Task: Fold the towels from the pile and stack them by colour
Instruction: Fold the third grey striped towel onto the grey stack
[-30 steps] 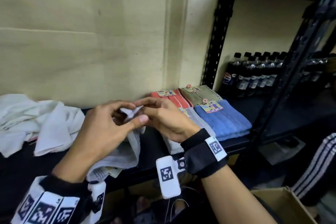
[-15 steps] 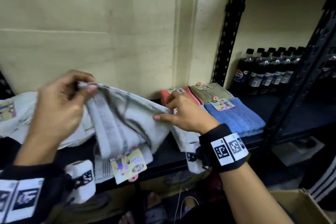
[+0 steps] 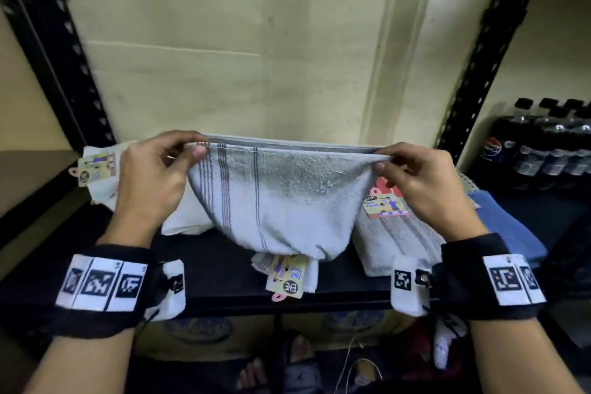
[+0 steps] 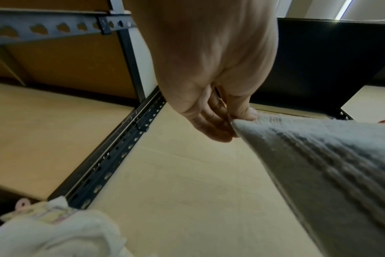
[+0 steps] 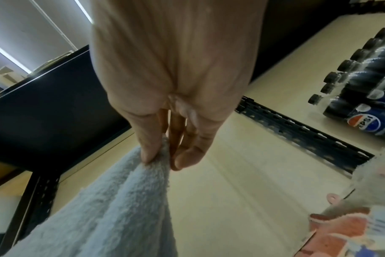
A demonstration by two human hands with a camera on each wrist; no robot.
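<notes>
Two hands hold a grey striped towel [image 3: 275,198] stretched level above a black shelf [image 3: 220,265]. The left hand [image 3: 150,179] pinches the towel's left upper corner between thumb and curled fingers; in the left wrist view the thumb and fingers [image 4: 211,125] close on the corner of the cloth [image 4: 319,165]. The right hand [image 3: 425,182] pinches the right upper corner in the same way; the right wrist view shows its thumb [image 5: 150,146] pressed into the pale pile of the towel [image 5: 112,208]. Each grip is thus closed on the towel. The upper edge shows two layers running side by side, and the body sags in a rounded fold between the hands, with dark stripes near the left side. A paper tag [image 3: 286,278] hangs below the fold over the shelf's front edge.

Behind the left hand lies a heap of white towels [image 3: 105,179] bearing a tag. To the right, on the shelf, lie folded towels: a grey one [image 3: 396,243] with a tag, a blue one [image 3: 508,227] just beside it, and a pink one [image 5: 332,231] behind. Dark soft-drink bottles [image 3: 543,144] stand on the next shelf bay, past a black perforated upright [image 3: 479,51].
</notes>
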